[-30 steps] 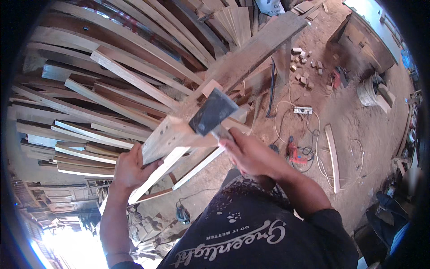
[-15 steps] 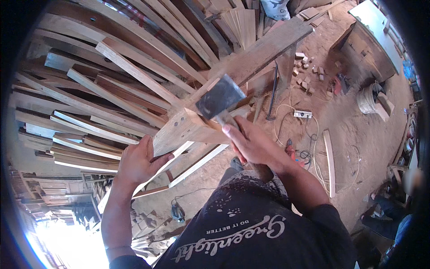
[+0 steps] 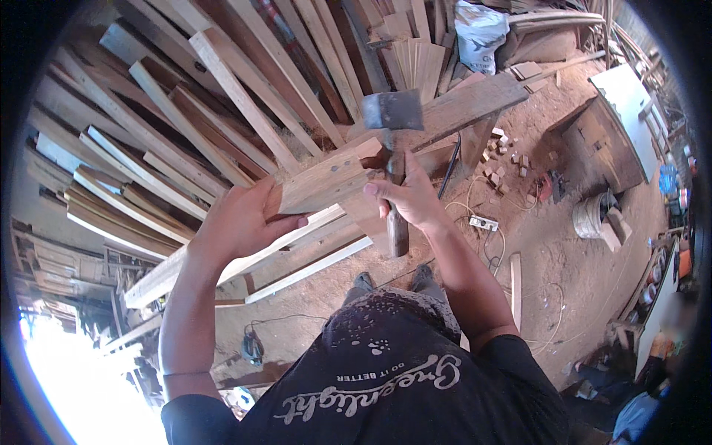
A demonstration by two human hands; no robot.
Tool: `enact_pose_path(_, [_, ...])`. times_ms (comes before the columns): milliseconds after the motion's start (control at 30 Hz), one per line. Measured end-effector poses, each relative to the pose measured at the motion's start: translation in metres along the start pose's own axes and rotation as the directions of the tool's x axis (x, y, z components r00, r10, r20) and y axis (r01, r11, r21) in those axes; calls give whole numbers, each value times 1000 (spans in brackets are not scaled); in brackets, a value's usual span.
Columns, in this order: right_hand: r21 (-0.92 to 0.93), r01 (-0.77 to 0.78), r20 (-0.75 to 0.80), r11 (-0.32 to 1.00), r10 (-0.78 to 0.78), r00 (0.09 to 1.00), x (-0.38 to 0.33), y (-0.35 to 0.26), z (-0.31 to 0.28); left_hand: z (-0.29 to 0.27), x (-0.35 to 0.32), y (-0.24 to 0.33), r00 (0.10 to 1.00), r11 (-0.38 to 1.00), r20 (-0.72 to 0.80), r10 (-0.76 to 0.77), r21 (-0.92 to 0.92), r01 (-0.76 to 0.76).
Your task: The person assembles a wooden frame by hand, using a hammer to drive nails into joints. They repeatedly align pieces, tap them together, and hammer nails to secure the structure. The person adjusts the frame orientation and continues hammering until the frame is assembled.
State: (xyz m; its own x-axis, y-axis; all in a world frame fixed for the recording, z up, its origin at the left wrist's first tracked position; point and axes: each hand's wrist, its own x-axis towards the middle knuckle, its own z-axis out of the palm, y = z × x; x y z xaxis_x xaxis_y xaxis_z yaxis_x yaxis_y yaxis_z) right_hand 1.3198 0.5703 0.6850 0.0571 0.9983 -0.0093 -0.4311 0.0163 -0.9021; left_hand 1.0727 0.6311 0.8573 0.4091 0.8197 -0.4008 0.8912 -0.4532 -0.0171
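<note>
My left hand is closed round the left end of a thick wooden block, its thumb along the near edge. The block lies tilted over a long plank bench. In my right hand, just right of the block, is a hatchet, gripped partway along its wooden handle. Its broad dark metal head is raised past the block's far edge, apart from the wood. The right fingers partly hide the handle.
Many curved wooden slats lean at the left and far side. On the dusty floor are small wood offcuts, a power strip with cords, and a bucket with wood pieces. Another person sits at the lower right.
My right hand has swung the hatchet up and away, its handle now nearly straight up in the picture. The left hand keeps its hold on the block. The whole view has shifted.
</note>
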Motion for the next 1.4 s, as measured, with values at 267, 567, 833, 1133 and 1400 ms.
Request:
enact_pose_path(267, [-7,125,-37,992,-125,991,22,7,-13,14,-22,-66,989,991,-135,-63,-126,46])
enact_pose_path(567, [-99,132,37,986,-129,991,23,-3,-3,12,-18,-63,989,992,-78,-129,-12,128])
enact_pose_path(833, [-198,152,25,968,-150,988,20,-3,6,27,-23,-79,987,997,-142,-80,-28,77])
enact_pose_path(1133, [-318,130,39,939,-124,992,25,0,12,25,-24,-81,991,994,-83,-109,-32,107])
enact_pose_path(1400, [-403,123,24,907,-123,992,23,-9,19,22,-30,-84,992,998,-107,-68,5,69])
